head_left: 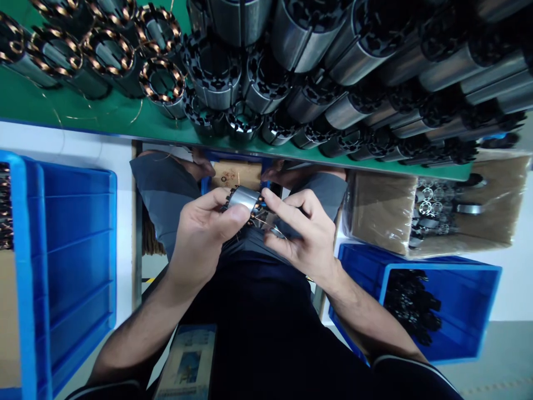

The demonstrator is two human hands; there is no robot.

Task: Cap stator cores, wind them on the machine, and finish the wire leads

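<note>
Above my lap, my left hand [208, 233] grips a motor stator [244, 198] between thumb and fingers. The stator is a short silver cylinder with black slotted ends, and some copper winding shows at its right end. My right hand [306, 230] is beside that end, with the index fingertip at the rim and the thumb lower down. A thin shiny wire [277, 229] runs from the stator towards the right thumb and is pinched there. The inside of the stator faces away from view.
A green bench [120, 119] ahead bears several copper-wound stators [162, 83] and stacked unwound stators [308, 44]. Blue bins [79, 222] stand at the left. On the right are a plastic-lined carton [381, 211] of metal rings and a blue bin [458, 311] with black parts.
</note>
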